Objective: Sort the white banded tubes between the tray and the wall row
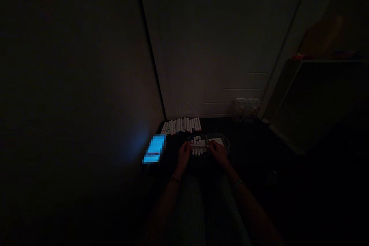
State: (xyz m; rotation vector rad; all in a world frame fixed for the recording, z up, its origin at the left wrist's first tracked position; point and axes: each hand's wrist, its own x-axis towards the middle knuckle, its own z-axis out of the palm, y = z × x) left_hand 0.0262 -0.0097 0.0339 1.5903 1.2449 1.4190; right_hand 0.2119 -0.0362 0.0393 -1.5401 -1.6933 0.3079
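A white marker point(198, 146) lies level between my two hands, one end in each. My left hand point(183, 153) is closed on its left end, and my right hand point(218, 151) pinches the right end. Just below it is an open plastic case point(227, 143) with several white markers point(197, 140) side by side in its left part. A pale flat piece point(215, 140) shows in the right part, partly behind my right hand. Dim light hides the finer details and the marker's colour.
A row of several white markers point(181, 125) lies behind the case, near the wall. A glowing blurred screen point(155, 149) stands at the left. Two clear containers point(245, 110) are at the back right. A shelf point(325, 60) rises at the far right.
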